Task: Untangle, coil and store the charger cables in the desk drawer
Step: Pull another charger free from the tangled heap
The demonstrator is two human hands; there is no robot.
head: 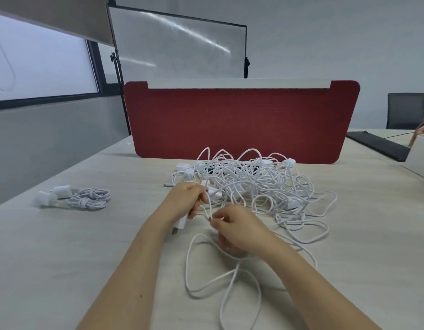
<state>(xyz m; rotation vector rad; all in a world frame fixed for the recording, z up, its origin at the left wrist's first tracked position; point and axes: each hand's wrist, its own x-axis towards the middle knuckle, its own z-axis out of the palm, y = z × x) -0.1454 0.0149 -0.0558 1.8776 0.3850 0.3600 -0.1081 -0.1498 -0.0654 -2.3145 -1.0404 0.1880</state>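
Where a pale wood-grain desk (63, 246) meets a red divider panel (241, 120), with a whiteboard (177, 48) behind it, a tangled heap of white charger cables (253, 182) lies mid-desk, and two coiled cables (87, 198) sit well apart at the left. The left hand (184, 201) curls its fingers (197, 206) round a white charger plug (182, 222); the right hand (237, 227) pinches what seems to be a connector end (209, 219), with loose loops (220, 277) lying nearer.

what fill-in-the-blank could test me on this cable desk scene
1. The desk divider behind the tangled cable pile is ___ in colour.
2. The ___ hand grips the white charger plug.
3. The number of coiled chargers lying on the table apart from the pile is ___.
Missing words: red; left; two.
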